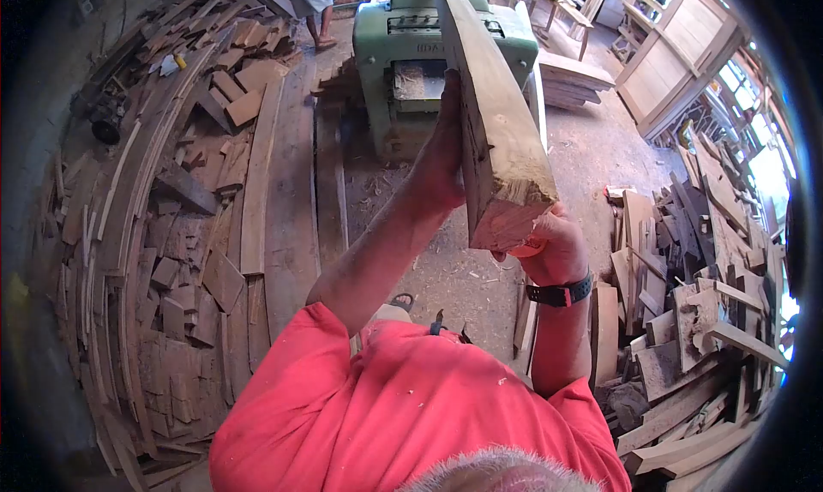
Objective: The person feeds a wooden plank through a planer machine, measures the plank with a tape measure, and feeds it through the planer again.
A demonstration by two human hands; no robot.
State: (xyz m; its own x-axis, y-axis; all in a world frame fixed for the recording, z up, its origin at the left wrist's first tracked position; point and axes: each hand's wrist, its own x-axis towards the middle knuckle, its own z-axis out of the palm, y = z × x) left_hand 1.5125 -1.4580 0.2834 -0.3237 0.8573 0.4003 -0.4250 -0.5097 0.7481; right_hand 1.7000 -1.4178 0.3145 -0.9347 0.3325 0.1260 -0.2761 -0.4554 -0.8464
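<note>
A long, thick wooden beam is held up in front of me. Its rough-cut near end faces me and its far end reaches over a green machine. My left hand presses against the beam's left side, with its fingers partly hidden behind the wood. Under the near end, my right hand grips the beam from below and the right, fingers curled. A dark watch is on the right wrist.
Piles of wood offcuts and long boards lie on the left. More scrap wood is heaped on the right. Stacked planks and a wooden door panel stand behind. Another person's leg shows at the back left.
</note>
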